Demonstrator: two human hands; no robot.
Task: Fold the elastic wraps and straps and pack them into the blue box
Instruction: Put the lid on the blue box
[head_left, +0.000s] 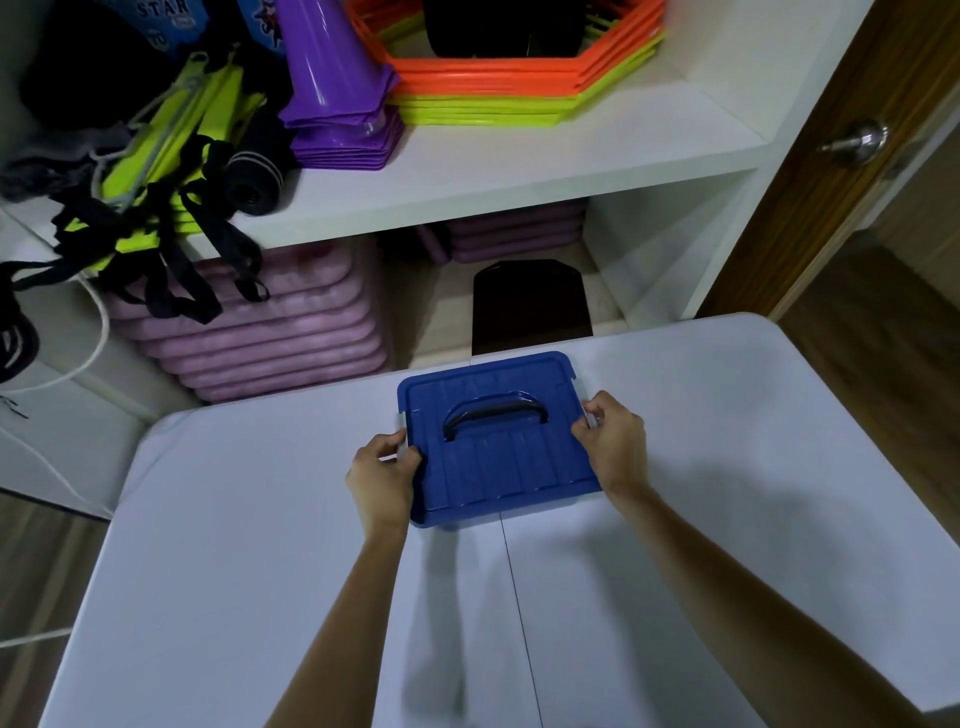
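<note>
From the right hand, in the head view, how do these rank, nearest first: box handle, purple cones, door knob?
From the right hand:
1. Box handle, just to its left on the blue lid.
2. Door knob, up right.
3. Purple cones, shelf, far upper left.

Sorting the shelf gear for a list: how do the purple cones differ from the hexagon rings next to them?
The purple cones are one colour; the hexagon rings are orange on top and lime green below. The cones rise to a tall tapered stack that leans left; the rings lie flat in a low stack. The cones have square bases; the rings are open frames with a dark object showing through the middle. Both are plastic, nested in stacks on the same white shelf.
</note>
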